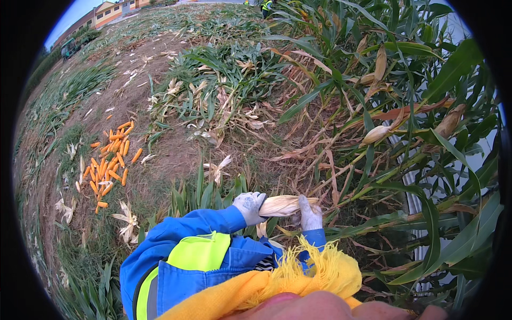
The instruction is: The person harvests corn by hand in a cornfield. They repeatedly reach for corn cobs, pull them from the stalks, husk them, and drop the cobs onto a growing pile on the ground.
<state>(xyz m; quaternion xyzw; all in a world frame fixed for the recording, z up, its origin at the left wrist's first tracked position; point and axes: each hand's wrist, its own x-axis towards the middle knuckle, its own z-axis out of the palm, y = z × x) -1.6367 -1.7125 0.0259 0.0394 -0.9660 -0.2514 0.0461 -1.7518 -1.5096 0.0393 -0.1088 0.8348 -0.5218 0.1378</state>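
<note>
My left hand [249, 207], in a pale work glove, grips one end of a corn ear in its dry husk [281, 206]. At the ear's other end is my right hand [310, 214], also gloved, with its fingers closed around the husk. The husk covers the ear, so no kernels show between my hands. Bare orange corn cobs [110, 164] lie in a loose heap on the ground to the left. An opened, peeled-off husk [218, 169] lies on the ground just beyond my hands.
Standing corn stalks [368, 176] with husked ears, one pale ear [376, 134] among them, fill the right side. Cut stalks [224, 76] and scattered husks [127, 222] cover parts of the ground. A person in a yellow vest [267, 5] is far off at the top.
</note>
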